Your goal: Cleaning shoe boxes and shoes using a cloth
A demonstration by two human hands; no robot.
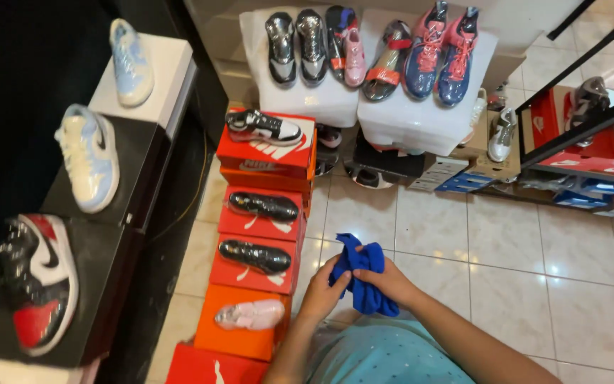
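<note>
Shrink-wrapped sneakers [263,204] sit atop stacked red shoeboxes [254,275].

Soft blue cloth [362,274] (matt); glossy floor tiles [534,249]

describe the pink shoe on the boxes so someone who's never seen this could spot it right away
Start at the row of red and orange shoe boxes running along the tiled floor beside the dark shelf. The pink shoe lies on the orange box just beside the left hand, which holds a blue cloth with the right hand. The shoes on the boxes beyond it are black.
</note>
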